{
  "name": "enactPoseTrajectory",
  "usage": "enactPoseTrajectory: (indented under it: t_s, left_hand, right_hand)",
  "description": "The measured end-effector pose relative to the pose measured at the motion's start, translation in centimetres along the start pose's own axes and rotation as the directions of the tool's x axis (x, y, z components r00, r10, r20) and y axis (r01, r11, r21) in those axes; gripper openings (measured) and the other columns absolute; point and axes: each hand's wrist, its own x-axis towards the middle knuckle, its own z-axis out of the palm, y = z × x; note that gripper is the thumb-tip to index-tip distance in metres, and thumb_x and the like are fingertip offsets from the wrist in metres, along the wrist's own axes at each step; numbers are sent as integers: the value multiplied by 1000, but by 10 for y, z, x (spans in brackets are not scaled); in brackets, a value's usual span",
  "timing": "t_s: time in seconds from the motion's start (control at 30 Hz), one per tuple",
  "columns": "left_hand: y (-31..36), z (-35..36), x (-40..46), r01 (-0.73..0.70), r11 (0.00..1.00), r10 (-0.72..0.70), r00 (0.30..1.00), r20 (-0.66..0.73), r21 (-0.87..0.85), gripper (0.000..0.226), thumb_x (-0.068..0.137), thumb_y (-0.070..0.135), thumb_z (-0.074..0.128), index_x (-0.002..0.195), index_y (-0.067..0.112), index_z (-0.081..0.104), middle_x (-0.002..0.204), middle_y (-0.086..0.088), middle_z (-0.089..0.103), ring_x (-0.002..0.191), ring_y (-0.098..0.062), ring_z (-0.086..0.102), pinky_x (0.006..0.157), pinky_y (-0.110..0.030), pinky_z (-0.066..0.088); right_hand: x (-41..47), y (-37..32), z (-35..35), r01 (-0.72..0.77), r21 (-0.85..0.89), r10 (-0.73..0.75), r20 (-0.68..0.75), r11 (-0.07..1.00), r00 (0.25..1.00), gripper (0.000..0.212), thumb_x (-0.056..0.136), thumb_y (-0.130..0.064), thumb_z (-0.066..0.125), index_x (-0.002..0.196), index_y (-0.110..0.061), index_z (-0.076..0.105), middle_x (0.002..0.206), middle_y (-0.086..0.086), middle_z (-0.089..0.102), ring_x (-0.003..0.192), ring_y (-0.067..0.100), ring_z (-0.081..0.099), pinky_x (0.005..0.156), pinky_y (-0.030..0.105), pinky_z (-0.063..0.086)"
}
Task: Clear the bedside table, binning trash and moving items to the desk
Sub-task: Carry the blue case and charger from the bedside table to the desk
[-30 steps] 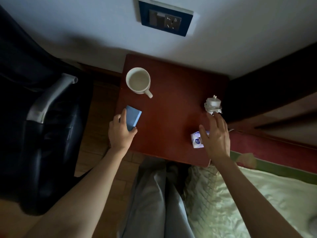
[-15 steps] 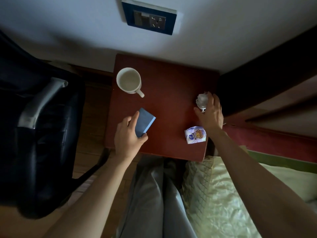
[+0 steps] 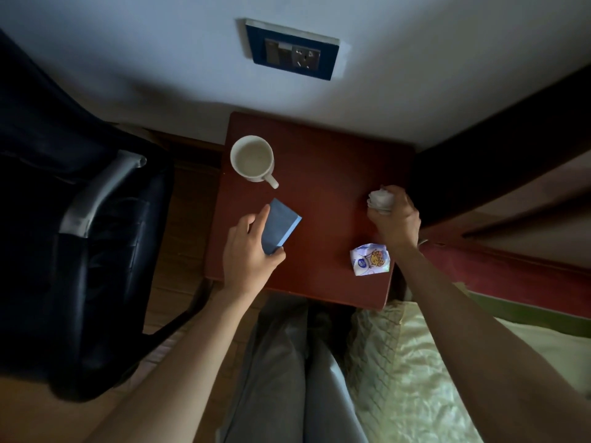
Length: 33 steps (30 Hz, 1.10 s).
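Observation:
The red-brown bedside table stands against the wall. My left hand grips a small blue book, tilted up over the table's left part. At the table's right edge my right hand is closed around a white charger with its cable wound round it. A white mug stands at the back left corner, handle pointing toward me. A crumpled white and purple wrapper lies near the front right corner, just left of my right wrist.
A black office chair with a grey armrest stands close on the left. The bed with a pale quilt lies to the right and front. A blue-framed wall socket sits above the table. My legs in grey trousers are below.
My right hand went from above the wrapper to the charger and closed on it. My left hand has lifted the blue book and carried it rightward over the table.

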Motion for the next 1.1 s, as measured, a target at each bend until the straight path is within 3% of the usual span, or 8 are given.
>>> enactPoseTrajectory:
  t_s: [0.2,0.33,0.57,0.67,0.73,0.83,1.0,1.1]
  left_hand:
    - [12,-35,-33,43,999,-44,998,-44,-21,84,69,31,78,142,22,38,125,-10,53,106,-30,54,74,-43,55]
    - [26,-66,-73,80,996,-83,992,-99,-38,83,70,32,78,142,22,37,126,-10,52,108,-29,53,76,-43,55]
    - [32,-109,-180,231,962,-258,944,-205,-146,86,68,31,78,141,28,33,125,-7,51,110,-27,52,79,-46,54]
    - [30,-116,-233,311,931,-350,910,-221,-191,84,67,32,76,140,26,35,127,-8,51,112,-28,51,85,-47,51]
    - [30,-118,-263,378,891,-435,870,-235,-250,81,67,37,69,141,25,38,128,-9,52,114,-29,52,87,-45,49]
    - [29,-127,-301,488,813,-562,800,-209,-318,76,75,47,62,143,27,35,136,-8,48,122,-28,48,92,-37,43]
    - [10,-143,-356,497,783,-610,733,-303,-373,79,76,40,68,145,25,33,132,-8,50,116,-25,51,80,-32,41]
    - [2,-160,-387,496,737,-658,683,-319,-459,88,66,55,58,144,24,34,127,-9,54,111,-25,54,83,-38,48]
  right_hand:
    - [-56,-33,-46,-5,180,-16,119,984,993,45,70,-25,79,111,-27,60,98,-10,63,91,10,61,81,24,45]
    - [-105,-53,-85,104,246,-143,149,964,978,47,67,-19,81,110,-25,61,99,-9,67,88,7,62,77,6,42]
    - [-179,-82,-144,191,326,-272,223,926,936,47,67,-21,83,108,-30,61,98,-14,66,86,4,63,77,18,51]
    - [-202,-94,-163,213,348,-319,283,913,904,45,69,-20,82,109,-26,62,101,-10,66,81,-4,62,66,5,46]
    - [-214,-101,-171,223,371,-346,308,901,886,44,69,-22,82,108,-27,62,100,-8,67,83,1,65,66,12,52]
    - [-233,-112,-176,262,383,-404,358,886,842,45,67,-30,82,107,-34,61,100,-7,69,86,16,69,72,40,60]
    - [-280,-148,-172,388,424,-557,419,818,717,44,71,-21,81,111,-25,62,99,-6,68,87,13,67,73,41,59]
    - [-312,-170,-162,435,453,-625,485,778,611,45,72,-20,81,111,-26,61,99,-6,68,88,11,67,74,40,59]
